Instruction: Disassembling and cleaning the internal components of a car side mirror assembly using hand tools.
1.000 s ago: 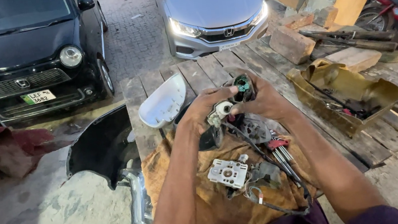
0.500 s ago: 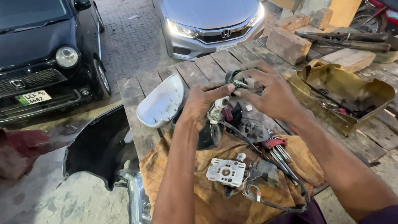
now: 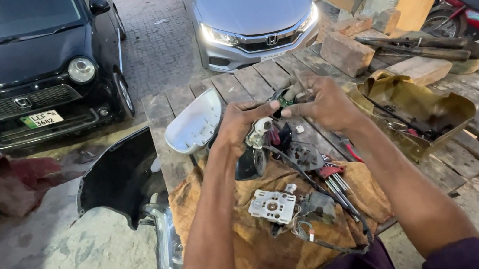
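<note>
Both my hands hold a small mirror motor part [image 3: 269, 126] with wires above a wooden workbench [image 3: 233, 86]. My left hand [image 3: 244, 123] grips its white plastic side. My right hand [image 3: 321, 103] pinches the dark green end of the same part. A black cable hangs from it down to the brown cloth [image 3: 265, 247]. On the cloth lie a white square actuator plate [image 3: 272, 205] and a set of hex keys with a red holder [image 3: 333, 178]. A white side mirror cover [image 3: 194, 123] lies just left of my left hand.
A black car [image 3: 24, 69] and a silver car [image 3: 249, 11] stand beyond the bench. A dented brass-coloured tray [image 3: 425, 107] with tools sits at the right, bricks [image 3: 346, 51] behind it. A black bumper piece [image 3: 117, 177] leans at the bench's left. A red motorbike [image 3: 473, 2] is far right.
My hands have lifted the part slightly and shifted it toward the far side of the bench. My right hand's fingers have turned onto its top end.
</note>
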